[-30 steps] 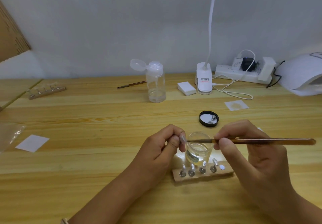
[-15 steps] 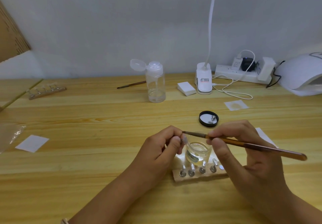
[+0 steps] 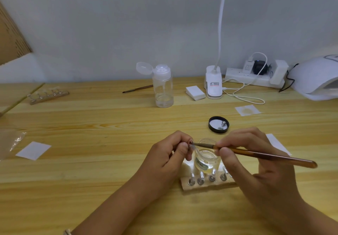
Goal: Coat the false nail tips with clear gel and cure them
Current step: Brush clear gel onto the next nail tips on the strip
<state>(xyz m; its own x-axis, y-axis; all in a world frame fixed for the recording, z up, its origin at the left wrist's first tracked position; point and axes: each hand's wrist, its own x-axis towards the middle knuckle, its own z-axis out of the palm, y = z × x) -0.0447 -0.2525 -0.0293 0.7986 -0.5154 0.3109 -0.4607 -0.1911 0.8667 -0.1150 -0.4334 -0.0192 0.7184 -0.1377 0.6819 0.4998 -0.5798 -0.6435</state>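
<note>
Surface [image 3: 91,161] carries curing lamp [image 3: 316,81], far right. Right hand [image 3: 256,161] grips brush [image 3: 256,155]; left hand [image 3: 168,158] pinches nail tip [image 3: 192,148] just above gel jar [image 3: 206,159], bristles touching it. Coating judged in hand; next needs a light, even stroke.

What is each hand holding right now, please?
Left hand: closed, pinching a false nail tip.
Right hand: closed, gripping the brush, bristles at that tip.
</note>
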